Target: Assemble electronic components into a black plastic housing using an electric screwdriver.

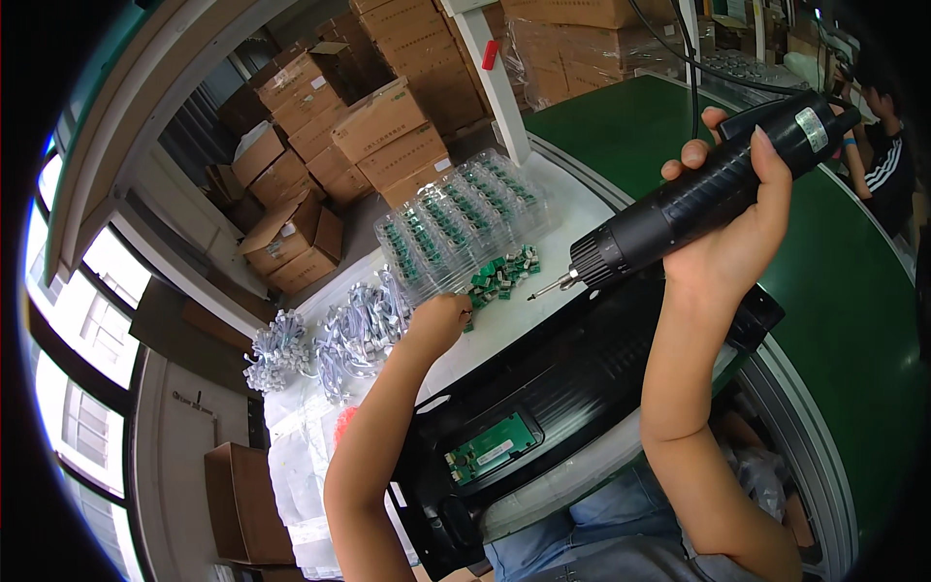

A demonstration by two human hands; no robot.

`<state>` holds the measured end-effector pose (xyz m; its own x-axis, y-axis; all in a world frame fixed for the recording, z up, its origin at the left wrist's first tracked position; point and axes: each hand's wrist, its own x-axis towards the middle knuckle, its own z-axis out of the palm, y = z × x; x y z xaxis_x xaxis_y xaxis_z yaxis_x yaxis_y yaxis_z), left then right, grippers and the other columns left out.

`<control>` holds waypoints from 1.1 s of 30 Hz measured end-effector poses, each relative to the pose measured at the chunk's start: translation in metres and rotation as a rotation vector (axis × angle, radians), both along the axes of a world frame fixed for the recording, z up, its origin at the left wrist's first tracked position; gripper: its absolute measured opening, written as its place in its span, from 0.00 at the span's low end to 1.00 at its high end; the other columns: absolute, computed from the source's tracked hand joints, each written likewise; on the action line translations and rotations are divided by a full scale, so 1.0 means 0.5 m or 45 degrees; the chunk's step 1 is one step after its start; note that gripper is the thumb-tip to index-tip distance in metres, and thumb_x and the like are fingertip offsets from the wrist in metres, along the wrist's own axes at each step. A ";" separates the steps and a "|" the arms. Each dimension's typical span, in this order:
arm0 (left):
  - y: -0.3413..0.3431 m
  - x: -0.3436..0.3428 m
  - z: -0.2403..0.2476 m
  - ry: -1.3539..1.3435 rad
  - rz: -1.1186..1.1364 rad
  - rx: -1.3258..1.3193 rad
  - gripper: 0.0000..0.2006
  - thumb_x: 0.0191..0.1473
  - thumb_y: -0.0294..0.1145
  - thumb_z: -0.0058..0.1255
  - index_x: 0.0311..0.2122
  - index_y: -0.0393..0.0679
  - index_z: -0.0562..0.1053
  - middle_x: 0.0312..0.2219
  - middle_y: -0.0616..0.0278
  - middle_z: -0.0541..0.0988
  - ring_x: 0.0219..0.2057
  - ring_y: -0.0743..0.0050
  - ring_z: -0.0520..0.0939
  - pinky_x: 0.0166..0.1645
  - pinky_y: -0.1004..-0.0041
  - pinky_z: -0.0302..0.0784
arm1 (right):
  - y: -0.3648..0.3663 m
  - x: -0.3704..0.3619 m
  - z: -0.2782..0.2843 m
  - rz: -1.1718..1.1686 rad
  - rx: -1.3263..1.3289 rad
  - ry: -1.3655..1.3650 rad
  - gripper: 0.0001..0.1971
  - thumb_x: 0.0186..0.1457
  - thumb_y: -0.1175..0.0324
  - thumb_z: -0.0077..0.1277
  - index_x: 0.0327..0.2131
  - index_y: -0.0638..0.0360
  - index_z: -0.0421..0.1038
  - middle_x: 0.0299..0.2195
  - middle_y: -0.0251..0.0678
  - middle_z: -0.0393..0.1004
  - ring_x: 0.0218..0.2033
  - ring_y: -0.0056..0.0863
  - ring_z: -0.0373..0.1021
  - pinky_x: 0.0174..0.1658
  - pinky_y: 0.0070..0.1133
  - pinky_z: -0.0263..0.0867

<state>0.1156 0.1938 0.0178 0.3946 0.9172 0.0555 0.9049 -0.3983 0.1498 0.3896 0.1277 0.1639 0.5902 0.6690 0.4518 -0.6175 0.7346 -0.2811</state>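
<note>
My right hand (739, 225) grips a black electric screwdriver (698, 189), held up above the bench with its bit pointing left and slightly down. My left hand (441, 317) reaches to a loose pile of small green parts (501, 274) on the white bench top; its fingers are curled at the pile's near edge, and whether they pinch a part is hidden. Below both arms lies a long black panel (582, 373) with a green circuit board (493, 447) set into it.
A clear plastic tray (465, 218) with rows of green parts lies beyond the pile. Bundles of white wire harnesses (335, 335) lie at the left. A green conveyor belt (844, 291) runs at the right, where another person (887, 155) sits. Cardboard boxes (378, 121) are stacked behind.
</note>
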 end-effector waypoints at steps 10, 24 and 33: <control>-0.032 -0.047 0.033 -0.268 -0.054 0.399 0.06 0.42 0.25 0.47 0.29 0.37 0.70 0.23 0.51 0.74 0.23 0.59 0.75 0.28 0.68 0.72 | -0.003 -0.017 0.000 0.074 -0.025 -0.026 0.13 0.44 0.63 0.45 0.30 0.65 0.63 0.27 0.36 0.68 0.20 0.22 0.65 0.23 0.21 0.64; -0.334 -0.032 0.113 -1.409 0.576 -0.469 0.05 0.45 0.24 0.49 0.27 0.32 0.70 0.21 0.61 0.73 0.22 0.79 0.75 0.25 0.81 0.73 | -0.045 -0.122 -0.016 0.283 0.028 -0.175 0.11 0.44 0.67 0.46 0.30 0.63 0.61 0.26 0.37 0.67 0.20 0.22 0.65 0.22 0.20 0.64; -0.321 -0.019 0.049 -0.999 0.605 -0.577 0.05 0.45 0.24 0.48 0.25 0.32 0.70 0.17 0.62 0.73 0.19 0.81 0.74 0.24 0.82 0.72 | -0.073 -0.270 -0.097 0.508 0.128 -0.682 0.12 0.43 0.73 0.46 0.34 0.64 0.59 0.28 0.39 0.66 0.19 0.23 0.65 0.23 0.19 0.63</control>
<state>0.1063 0.0331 0.0421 -0.0140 0.9683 -0.2492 0.5368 0.2176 0.8152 0.2544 0.0913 0.1154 -0.0162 0.7285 0.6848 -0.6415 0.5178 -0.5660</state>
